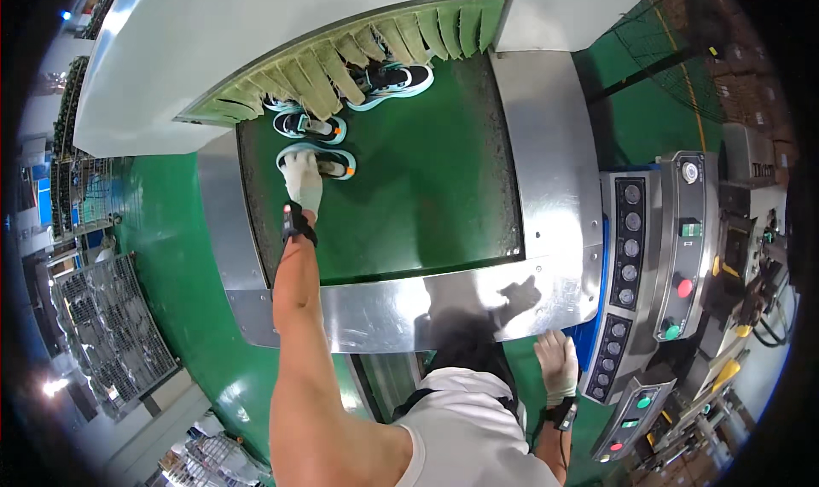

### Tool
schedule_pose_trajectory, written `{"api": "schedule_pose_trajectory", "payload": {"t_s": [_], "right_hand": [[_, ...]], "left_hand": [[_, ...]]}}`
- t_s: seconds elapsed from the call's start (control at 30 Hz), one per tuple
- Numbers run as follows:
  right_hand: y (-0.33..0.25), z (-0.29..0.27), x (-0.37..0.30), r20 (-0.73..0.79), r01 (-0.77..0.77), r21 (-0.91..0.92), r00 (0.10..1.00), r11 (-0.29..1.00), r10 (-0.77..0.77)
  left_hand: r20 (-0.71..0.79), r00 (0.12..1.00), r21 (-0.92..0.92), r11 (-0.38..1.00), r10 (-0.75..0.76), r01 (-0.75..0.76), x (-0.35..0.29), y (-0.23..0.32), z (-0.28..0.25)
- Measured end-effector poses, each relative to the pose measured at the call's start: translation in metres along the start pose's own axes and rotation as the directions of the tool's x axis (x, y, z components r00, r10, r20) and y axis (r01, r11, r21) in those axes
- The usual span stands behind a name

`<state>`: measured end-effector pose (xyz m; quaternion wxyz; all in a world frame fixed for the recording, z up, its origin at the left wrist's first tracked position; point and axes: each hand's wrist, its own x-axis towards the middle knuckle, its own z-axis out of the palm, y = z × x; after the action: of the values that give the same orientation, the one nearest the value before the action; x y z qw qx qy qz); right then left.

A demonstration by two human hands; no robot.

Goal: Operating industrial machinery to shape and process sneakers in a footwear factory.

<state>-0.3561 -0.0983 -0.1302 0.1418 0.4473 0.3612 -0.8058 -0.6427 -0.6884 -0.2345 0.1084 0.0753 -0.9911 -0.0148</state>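
Observation:
My left hand [303,178], in a white glove, reaches far over a green conveyor belt [409,205] and grips a black sneaker with a pale blue sole [339,157]. Its fingers cover part of the upper. Just beyond lies a similar sneaker [311,128]. Farther back, another sneaker [392,84] sits partly under the hanging strip curtain [333,69], and a further shoe there is mostly hidden. My right hand [557,363], also gloved, hangs low beside the metal table edge [546,303], fingers slightly apart, with nothing seen in it.
A large white machine housing [281,17] rises above the curtain. At right stand a panel of round gauges [630,239] and control boxes with coloured buttons [682,248]. A wire fan guard [674,43] is at upper right; a wire rack [115,329] stands left.

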Motion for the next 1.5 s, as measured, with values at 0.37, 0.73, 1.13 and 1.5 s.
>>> {"api": "schedule_pose_trajectory", "payload": {"t_s": [0.37,0.73,1.13,1.5], "right_hand": [[-0.002,0.085,-0.019,0.424,0.541,-0.767,0.831,0.345,-0.359],[-0.042,-0.109,-0.176,-0.356,0.399,-0.173,0.827,0.9,-0.435],[0.048,-0.224,-0.257,-0.742,0.878,0.474,0.439,0.068,-0.506],[0.026,-0.25,-0.26,-0.829,0.918,0.355,0.397,0.176,-0.395]], "left_hand": [[0.452,0.618,-0.744,0.654,0.643,-0.137,-0.136,0.271,-0.137],[-0.42,0.009,-0.861,-0.396,0.907,-0.319,-0.239,0.632,-0.334],[-0.092,0.092,-0.863,-0.034,0.992,-0.505,-0.429,0.964,-0.258],[0.084,0.055,-0.853,0.101,0.995,-0.512,-0.419,1.052,-0.239]]}}
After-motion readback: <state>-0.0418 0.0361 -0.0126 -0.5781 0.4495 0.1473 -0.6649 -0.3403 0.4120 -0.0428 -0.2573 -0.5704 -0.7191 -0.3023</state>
